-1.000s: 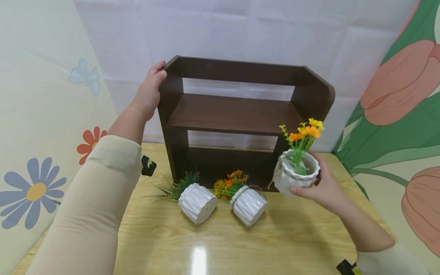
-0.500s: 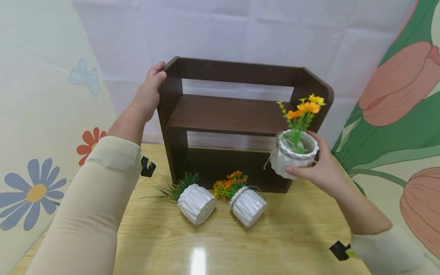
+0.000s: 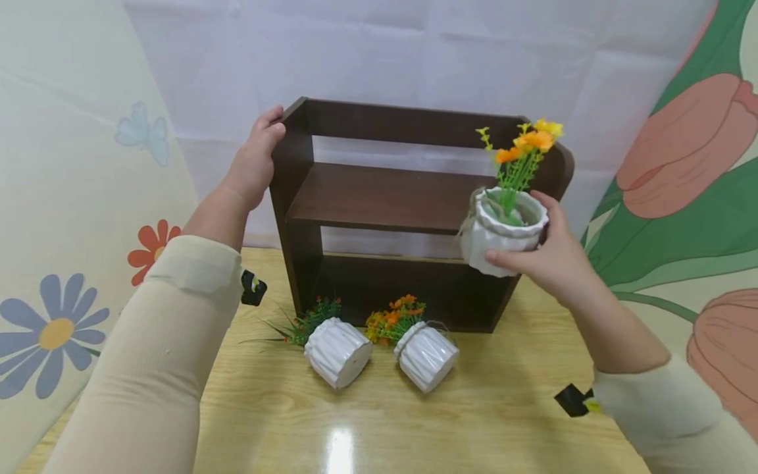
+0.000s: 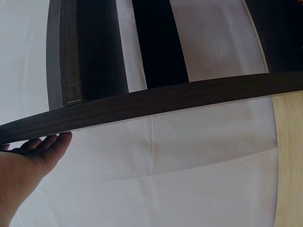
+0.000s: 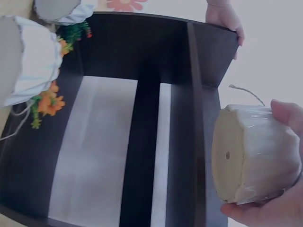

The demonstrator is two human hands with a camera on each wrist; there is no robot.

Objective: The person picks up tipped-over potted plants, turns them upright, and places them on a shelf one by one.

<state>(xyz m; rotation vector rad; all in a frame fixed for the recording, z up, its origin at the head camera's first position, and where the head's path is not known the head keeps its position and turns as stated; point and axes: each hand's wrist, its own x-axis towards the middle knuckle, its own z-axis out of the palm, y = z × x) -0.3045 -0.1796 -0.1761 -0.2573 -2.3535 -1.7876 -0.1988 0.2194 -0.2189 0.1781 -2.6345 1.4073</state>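
My right hand (image 3: 551, 257) grips a white ruffled flowerpot (image 3: 497, 240) with yellow and orange artificial flowers, thumb in front. The pot is upright before the right end of a dark brown two-tier shelf (image 3: 379, 194), about level with its upper board. In the right wrist view the held pot's base (image 5: 228, 153) shows a small hole. My left hand (image 3: 251, 161) rests on the shelf's upper left side. In the left wrist view its fingers (image 4: 57, 147) lie against the outside of the side panel (image 4: 165, 104).
Two more white flowerpots lie tipped over before the shelf: one with green and red sprigs (image 3: 339, 353), one with orange flowers (image 3: 426, 355). All stand on a wood-grain table (image 3: 284, 421). A white cloth (image 3: 385, 52) hangs behind, and flower-printed panels (image 3: 681, 158) flank both sides.
My right hand has raised the flowerpot from low by the shelf's right front up to the upper board's level, slightly leftward. The left hand and the two tipped pots stay put.
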